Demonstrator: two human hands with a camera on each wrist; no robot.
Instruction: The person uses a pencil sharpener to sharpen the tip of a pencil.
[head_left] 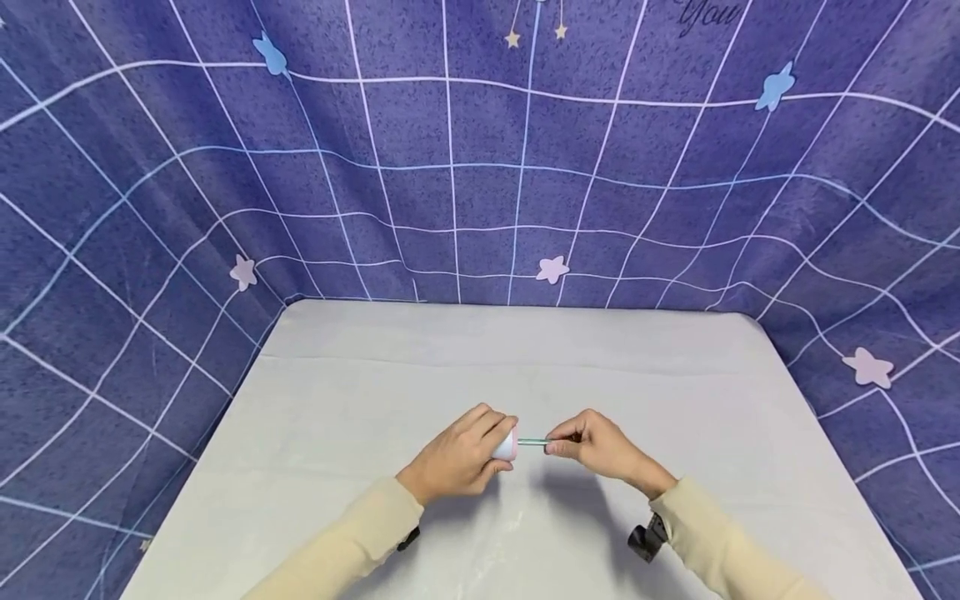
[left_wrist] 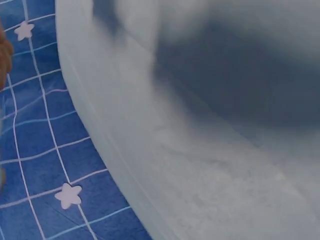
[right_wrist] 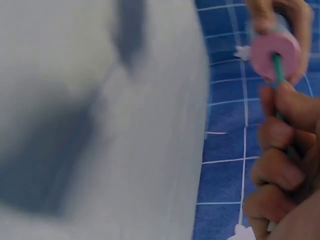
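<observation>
In the head view my left hand (head_left: 463,457) grips a small white cylinder with a pink end, which looks like a pencil sharpener (head_left: 506,447). From its right end a thin green pencil (head_left: 532,442) runs level to my right hand (head_left: 600,446), which pinches it between thumb and fingers. The right wrist view shows the sharpener's round pink face (right_wrist: 262,52) with a dark central hole, and the pencil (right_wrist: 278,69) goes into it. The pencil's tip inside is hidden. Both hands are raised above the table. The left wrist view catches only blurred fingers (left_wrist: 4,57) at its edge.
A white-covered table (head_left: 360,392) spreads below the hands, with their shadows on it. A purple-blue curtain (head_left: 480,192) with a grid and star pattern hangs behind and at both sides. A black wrist device (head_left: 647,540) sits on the right wrist.
</observation>
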